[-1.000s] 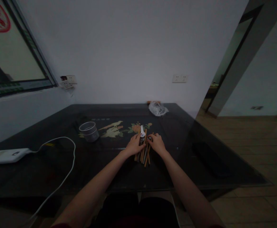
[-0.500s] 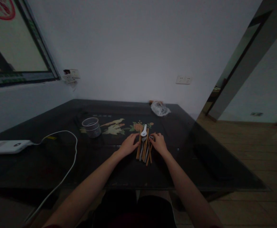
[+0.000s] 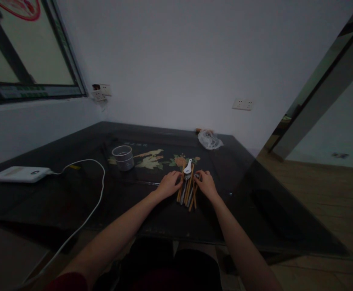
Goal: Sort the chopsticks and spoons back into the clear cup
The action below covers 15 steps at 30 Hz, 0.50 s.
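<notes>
Brown chopsticks (image 3: 179, 195); white spoon (image 3: 188, 167); black, flower-patterned table (image 3: 118, 206).

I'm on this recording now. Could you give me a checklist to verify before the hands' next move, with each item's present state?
1. Left hand at the left side of the chopsticks: ok.
2. Right hand at their right side: ok.
3. Chopsticks all parallel: not ok; two cross toward the right edge.
4. White spoon in sight, bowl toward the person: ok.
5. Firm grip by the fingers: cannot tell; the contact is too small and dark.
6. Container upright on the table, apart from both hands: ok.
</notes>
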Available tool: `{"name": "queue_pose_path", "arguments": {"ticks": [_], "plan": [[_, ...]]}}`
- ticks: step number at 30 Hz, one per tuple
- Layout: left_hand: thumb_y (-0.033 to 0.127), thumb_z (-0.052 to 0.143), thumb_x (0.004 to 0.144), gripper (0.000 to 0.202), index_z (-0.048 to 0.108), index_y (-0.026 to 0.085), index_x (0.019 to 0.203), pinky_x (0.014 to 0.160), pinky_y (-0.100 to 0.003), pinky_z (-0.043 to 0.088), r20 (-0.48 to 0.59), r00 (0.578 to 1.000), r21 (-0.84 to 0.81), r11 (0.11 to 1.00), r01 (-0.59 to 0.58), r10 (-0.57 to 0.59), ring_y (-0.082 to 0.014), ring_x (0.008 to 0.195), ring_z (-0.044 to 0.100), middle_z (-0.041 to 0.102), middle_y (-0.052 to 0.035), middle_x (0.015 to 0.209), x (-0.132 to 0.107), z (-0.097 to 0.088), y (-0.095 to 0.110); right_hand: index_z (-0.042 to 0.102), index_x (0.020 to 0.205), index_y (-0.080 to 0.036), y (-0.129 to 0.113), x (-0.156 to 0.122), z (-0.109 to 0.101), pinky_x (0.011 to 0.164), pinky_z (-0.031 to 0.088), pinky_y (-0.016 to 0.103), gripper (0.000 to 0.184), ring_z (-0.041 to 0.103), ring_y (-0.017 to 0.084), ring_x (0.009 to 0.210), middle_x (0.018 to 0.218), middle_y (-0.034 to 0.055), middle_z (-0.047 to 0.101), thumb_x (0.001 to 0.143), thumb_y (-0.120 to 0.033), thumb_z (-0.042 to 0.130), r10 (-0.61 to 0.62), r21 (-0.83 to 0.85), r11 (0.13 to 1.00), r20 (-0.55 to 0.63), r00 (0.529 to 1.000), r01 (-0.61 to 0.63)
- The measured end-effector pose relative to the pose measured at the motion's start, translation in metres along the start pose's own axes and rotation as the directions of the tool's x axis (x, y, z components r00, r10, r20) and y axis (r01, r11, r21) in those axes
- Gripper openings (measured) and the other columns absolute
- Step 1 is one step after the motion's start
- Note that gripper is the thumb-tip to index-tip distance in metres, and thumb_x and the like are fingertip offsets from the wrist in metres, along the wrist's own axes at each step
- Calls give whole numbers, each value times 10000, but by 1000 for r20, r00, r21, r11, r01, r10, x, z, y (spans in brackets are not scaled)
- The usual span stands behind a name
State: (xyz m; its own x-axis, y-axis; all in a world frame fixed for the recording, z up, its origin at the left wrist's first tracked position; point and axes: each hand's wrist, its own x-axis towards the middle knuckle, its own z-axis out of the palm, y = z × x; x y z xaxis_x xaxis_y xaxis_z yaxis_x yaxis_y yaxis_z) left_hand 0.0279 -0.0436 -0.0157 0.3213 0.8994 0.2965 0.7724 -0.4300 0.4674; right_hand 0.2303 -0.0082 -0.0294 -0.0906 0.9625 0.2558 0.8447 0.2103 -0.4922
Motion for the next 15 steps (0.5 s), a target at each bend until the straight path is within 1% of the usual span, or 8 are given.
{"name": "queue_pose_path", "arguments": {"ticks": [3,5,7,10,11,13,14,15], "plan": [[272,502,853,262,579,203,1093,923,-333,453,-49,999,-44,999,-15,13,-214,1060,557,610,-67,1102,1,-8,0,624,1073,-208,0,-1,-2,828,412,311,274,533,211,931,972,81,539,814,-281,569,-15,-1,1000,-26,1000,15],[262,483,860,243,595,202,1067,879,-319,472,-91,996,-106,994,-11,1,-200,997,586,635,-58,1050,3,-17,0,628,1070,-207,0,-1,-4,833,415,328,279,530,224,937,963,84,535,810,-285,564,-31,3,1000,-60,998,31],[257,469,865,219,613,197,1019,836,-305,486,-130,991,-203,979,-3,-24,-185,923,611,660,-49,986,5,-29,2,632,1067,-210,0,-1,-6,832,422,347,284,528,233,928,938,80,531,808,-298,555,-54,26,998,-106,993,57],[261,479,864,201,615,179,986,798,-291,497,-198,979,-373,927,-31,-47,-166,848,633,676,-48,920,4,-55,5,639,1054,-201,-5,-2,-12,820,434,371,292,530,234,884,898,72,528,799,-308,544,-97,119,986,-161,982,117],[265,487,861,210,604,175,1011,789,-288,500,-241,969,-418,907,-52,-56,-160,827,637,675,-48,904,2,-66,5,643,1043,-193,-8,-2,-15,812,439,376,292,530,233,867,884,71,529,794,-309,544,-108,161,978,-171,979,136],[274,509,855,288,554,175,1121,777,-286,502,-367,926,-469,878,-96,-94,-152,804,639,667,-45,901,-4,-88,-1,651,1016,-182,-17,-3,-19,782,451,373,286,533,227,832,862,70,532,786,-317,547,-129,258,951,-178,976,173],[282,512,858,310,537,176,1148,781,-285,499,-431,895,-472,874,-114,-116,-150,813,639,664,-45,915,-9,-99,-7,653,1003,-181,-24,-4,-20,761,458,365,280,535,221,820,864,70,535,783,-320,549,-141,315,930,-175,975,191],[285,515,859,302,542,174,1138,807,-287,491,-507,850,-459,879,-127,-142,-152,842,636,661,-45,919,-15,-109,-15,650,1003,-183,-31,-6,-21,740,464,354,280,539,215,815,876,70,539,782,-321,548,-157,377,903,-164,974,209]]}}
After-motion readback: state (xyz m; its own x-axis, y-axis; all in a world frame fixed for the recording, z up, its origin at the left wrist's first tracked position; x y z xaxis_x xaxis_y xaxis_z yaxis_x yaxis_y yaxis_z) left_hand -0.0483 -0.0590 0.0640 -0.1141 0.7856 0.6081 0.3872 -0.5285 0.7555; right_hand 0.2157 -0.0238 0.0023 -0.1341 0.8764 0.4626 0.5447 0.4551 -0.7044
